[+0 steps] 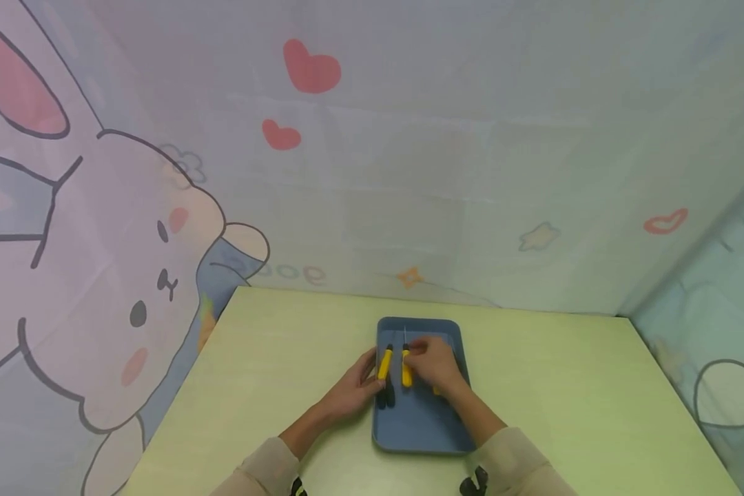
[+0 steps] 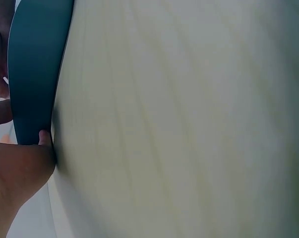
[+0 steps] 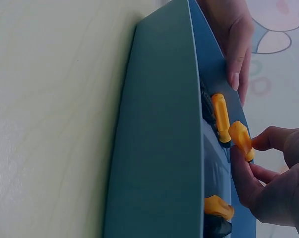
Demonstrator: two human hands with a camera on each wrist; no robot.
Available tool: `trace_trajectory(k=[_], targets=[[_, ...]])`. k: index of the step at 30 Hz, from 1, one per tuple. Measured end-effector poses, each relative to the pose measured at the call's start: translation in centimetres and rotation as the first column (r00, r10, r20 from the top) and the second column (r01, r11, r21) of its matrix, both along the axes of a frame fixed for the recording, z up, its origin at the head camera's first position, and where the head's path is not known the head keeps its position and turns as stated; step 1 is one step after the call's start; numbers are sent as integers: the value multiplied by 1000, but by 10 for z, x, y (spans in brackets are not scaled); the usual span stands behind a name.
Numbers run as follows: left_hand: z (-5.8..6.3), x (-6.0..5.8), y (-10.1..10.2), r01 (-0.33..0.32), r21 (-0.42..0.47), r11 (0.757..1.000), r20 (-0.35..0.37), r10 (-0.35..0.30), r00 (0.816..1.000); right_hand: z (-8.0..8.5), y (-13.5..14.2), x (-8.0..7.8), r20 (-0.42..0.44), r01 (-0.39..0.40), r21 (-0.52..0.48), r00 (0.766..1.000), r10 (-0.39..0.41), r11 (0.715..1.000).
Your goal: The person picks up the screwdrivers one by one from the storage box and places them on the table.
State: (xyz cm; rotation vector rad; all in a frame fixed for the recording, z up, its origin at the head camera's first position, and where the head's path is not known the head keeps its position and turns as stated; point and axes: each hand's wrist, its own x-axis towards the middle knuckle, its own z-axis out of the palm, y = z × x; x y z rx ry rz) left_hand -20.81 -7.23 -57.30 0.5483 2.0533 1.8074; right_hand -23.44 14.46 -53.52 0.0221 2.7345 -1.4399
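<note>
My left hand [image 1: 349, 394] holds the left side of a blue-grey tray [image 1: 418, 437], thumb over the rim and fingers outside its wall. The right hand [image 1: 435, 363] is over the tray and pinches a screwdriver by its yellow handle [image 3: 241, 136]; the thin shaft points to the tray's far end. A second yellow-handled screwdriver [image 1: 385, 364] lies along the left wall, close to my left thumb. Beside that thumb are dark tool handles [image 1: 390, 395]. Another yellow and black handle [image 3: 219, 207] lies in the tray, mostly hidden under the right wrist in the head view.
The tray stands on a pale yellow-green table [image 1: 564, 386]. Behind the table hangs a printed cloth [image 1: 421, 172] with hearts and a rabbit figure, and it continues down both sides. High tray walls hide part of the contents in the right wrist view.
</note>
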Motion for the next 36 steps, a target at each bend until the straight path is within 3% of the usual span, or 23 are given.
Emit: trace_trajectory(k=[15,36], targets=[[0,-1,-4,-8,-3,1000,-20,8,1000,16,1,6,22,-3,-61,1000,4,998],[-1,-1,-2,-4,8,1000,-31,4,1000,21,10,17,-21,-34,-36,999,33,999]])
